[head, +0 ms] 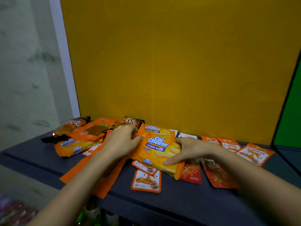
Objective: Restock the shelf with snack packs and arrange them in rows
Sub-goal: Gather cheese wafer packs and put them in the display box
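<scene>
A Cal Cheese wafer pack (pixel 160 150) lies at the middle of the shelf (pixel 179 199), held between both hands and resting on top of other packs, its near end tilted toward the right. The right hand (pixel 189 149) grips its right edge, with the thumb pressed flat on the face near the near corner and the fingers curled round the side. The left hand (pixel 122 141) is at the pack's far left corner with its fingers bent in against the edge, pinching it.

Just behind, a second Cal Cheese pack (pixel 153 128) is partly covered by the held one. Just near of the held pack lies a small white-and-orange sachet (pixel 146 181), and to its right two red sachets (pixel 192 172) side by side. Farther right, several orange sachets (pixel 254 154) lie flat in a loose spread. A long orange pack (pixel 107 183) runs under the left forearm to the shelf's near edge.

To the left is a heap: more Cal Cheese packs (pixel 76 148), a wide orange pack (pixel 96 129) over them, and dark brown packs (pixel 71 126) at the far side.

A yellow panel (pixel 179 62) backs the shelf, with a green panel (pixel 291 111) at the right and a white post (pixel 65 62) at the left.
</scene>
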`<action>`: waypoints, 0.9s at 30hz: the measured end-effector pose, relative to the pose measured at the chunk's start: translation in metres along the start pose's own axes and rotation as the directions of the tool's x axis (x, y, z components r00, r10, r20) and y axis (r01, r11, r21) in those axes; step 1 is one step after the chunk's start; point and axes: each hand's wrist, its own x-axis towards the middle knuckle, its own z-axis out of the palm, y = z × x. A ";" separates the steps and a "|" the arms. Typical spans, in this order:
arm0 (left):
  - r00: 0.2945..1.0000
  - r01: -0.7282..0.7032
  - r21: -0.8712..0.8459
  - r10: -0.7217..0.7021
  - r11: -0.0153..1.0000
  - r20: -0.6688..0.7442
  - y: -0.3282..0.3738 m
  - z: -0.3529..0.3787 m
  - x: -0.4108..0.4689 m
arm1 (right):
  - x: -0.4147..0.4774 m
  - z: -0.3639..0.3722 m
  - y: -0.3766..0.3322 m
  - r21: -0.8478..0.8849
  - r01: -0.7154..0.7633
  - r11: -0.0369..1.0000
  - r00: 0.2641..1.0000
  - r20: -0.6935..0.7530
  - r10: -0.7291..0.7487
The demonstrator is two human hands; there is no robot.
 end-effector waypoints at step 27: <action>0.817 0.364 -0.324 -0.132 0.873 0.561 0.017 0.031 0.103 | -0.048 -0.003 0.047 0.852 -0.029 0.523 0.776 -0.311 0.548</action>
